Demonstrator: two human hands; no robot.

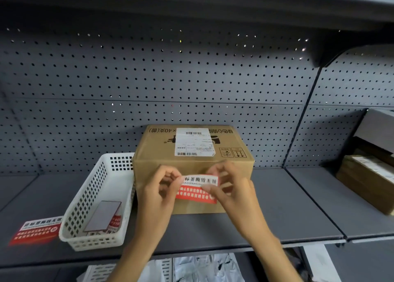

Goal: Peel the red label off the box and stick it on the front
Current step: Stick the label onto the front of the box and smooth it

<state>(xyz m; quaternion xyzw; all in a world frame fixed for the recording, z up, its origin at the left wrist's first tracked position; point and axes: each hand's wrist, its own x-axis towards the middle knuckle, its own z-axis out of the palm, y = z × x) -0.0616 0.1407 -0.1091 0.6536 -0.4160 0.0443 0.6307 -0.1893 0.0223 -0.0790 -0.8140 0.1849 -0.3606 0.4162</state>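
Observation:
A brown cardboard box (191, 149) stands on the grey shelf, with a white shipping label (194, 142) on its top. In front of its front face I hold a red and white label (197, 191) between both hands. My left hand (158, 193) pinches the label's upper left corner. My right hand (231, 189) pinches its upper right edge, thumb across the label. Whether the label touches the box front I cannot tell.
A white perforated basket (85, 198) stands left of the box, holding a grey sheet and more red labels. Another red label (35, 230) lies on the shelf (287, 207) at far left. Stacked boxes (368, 175) sit at right. Pegboard wall behind.

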